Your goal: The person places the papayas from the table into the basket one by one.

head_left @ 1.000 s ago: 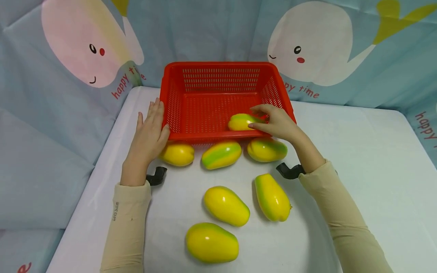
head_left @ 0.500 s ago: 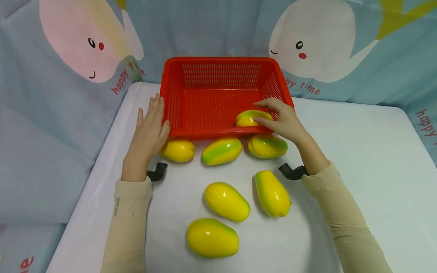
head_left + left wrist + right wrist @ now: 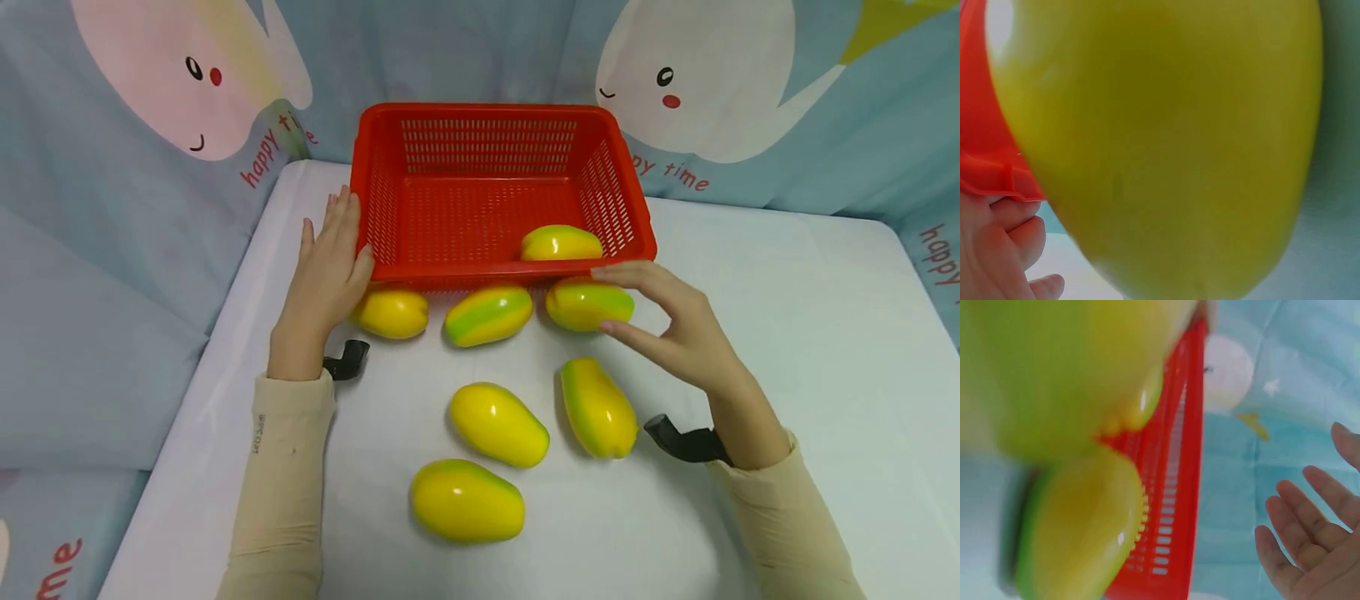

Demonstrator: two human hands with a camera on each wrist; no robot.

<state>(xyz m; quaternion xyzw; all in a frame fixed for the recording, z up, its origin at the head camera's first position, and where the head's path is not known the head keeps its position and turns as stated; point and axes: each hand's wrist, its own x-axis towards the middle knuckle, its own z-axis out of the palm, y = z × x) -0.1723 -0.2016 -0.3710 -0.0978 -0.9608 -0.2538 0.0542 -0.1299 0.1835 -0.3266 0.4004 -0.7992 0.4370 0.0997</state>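
My left hand (image 3: pixel 324 271) rests against the left wall of the red plastic basket (image 3: pixel 450 272), its fingers straight. Inside the basket, at the front right, lies one yellow-green papaya (image 3: pixel 561 243). My right hand (image 3: pixel 686 329) is just right of another papaya (image 3: pixel 588 305) in front of the basket, thumb and fingers spread apart and holding nothing. Whether its fingertips touch that fruit, I cannot tell. A papaya (image 3: pixel 1166 137) fills most of the left wrist view. In the right wrist view the right hand's fingers (image 3: pixel 1300 534) are spread beside the basket's rim.
Two more papayas, a left one (image 3: pixel 393 313) and a middle one (image 3: pixel 489 317), line the basket's front. Closer on the white table (image 3: pixel 810 350) lie three others: a right one (image 3: pixel 597 408), a middle one (image 3: pixel 498 425) and the nearest one (image 3: pixel 467 502). A patterned blue curtain (image 3: pixel 480 50) hangs behind.
My right hand has let go of the papaya inside the basket, come out over the front rim and moved toward the papaya at front right. The left hand stays at the basket.
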